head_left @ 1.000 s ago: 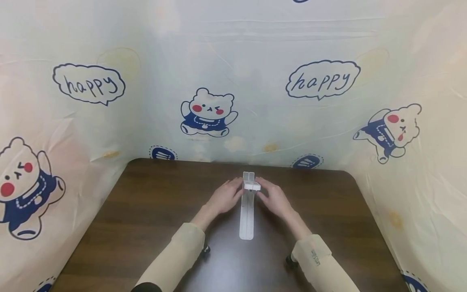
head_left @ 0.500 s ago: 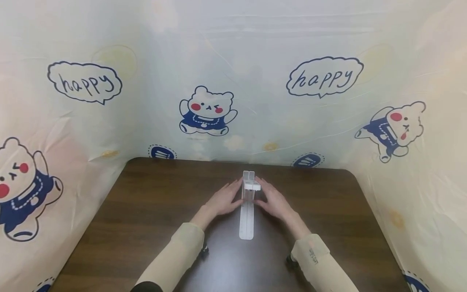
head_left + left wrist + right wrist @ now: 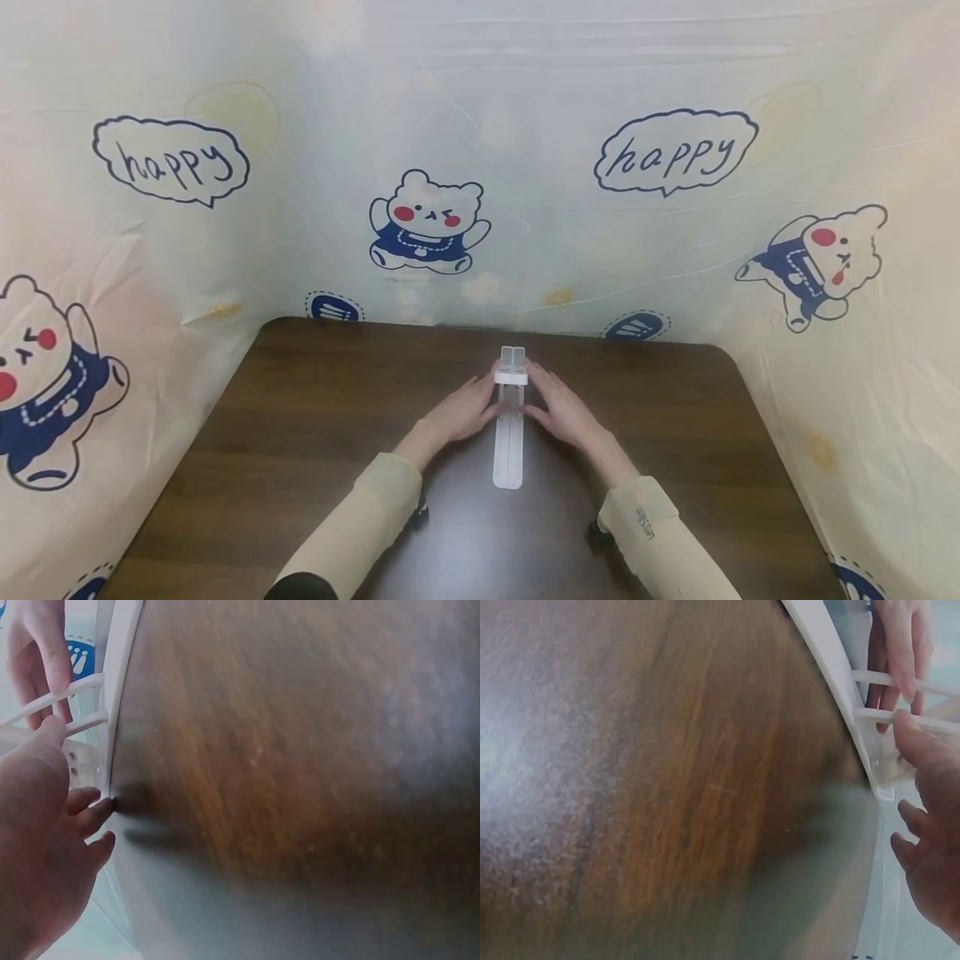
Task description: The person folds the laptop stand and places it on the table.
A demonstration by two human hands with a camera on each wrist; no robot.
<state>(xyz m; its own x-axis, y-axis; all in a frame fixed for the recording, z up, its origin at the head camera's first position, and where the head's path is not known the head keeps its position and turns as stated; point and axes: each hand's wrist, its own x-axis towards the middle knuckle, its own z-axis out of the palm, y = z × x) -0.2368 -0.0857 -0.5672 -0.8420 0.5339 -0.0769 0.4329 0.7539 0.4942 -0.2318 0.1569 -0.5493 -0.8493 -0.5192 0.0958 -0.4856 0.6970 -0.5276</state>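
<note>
A white folding stand (image 3: 507,458) with a long, split flat base stands in the middle of the table, its top piece (image 3: 512,377) squared over the base. My left hand (image 3: 461,408) touches it from the left, fingers fairly straight and thumb on a slanting strut (image 3: 86,720). From the other side my right hand (image 3: 566,407) does the same, its thumb against a strut (image 3: 930,724) in the right wrist view. Two upright tabs (image 3: 513,355) rise at the far end. Lower fingers of both hands hang beside the base.
The dark brown wooden table (image 3: 337,367) has rounded far corners. A pale cloth (image 3: 540,125) printed with bears and the word "happy" hangs behind it and at both sides. Black wrist straps (image 3: 600,535) show at the cuffs.
The top piece has shifted left from its offset position and now lines up over the base. Both thumbs have moved closer in onto the stand over the last second.
</note>
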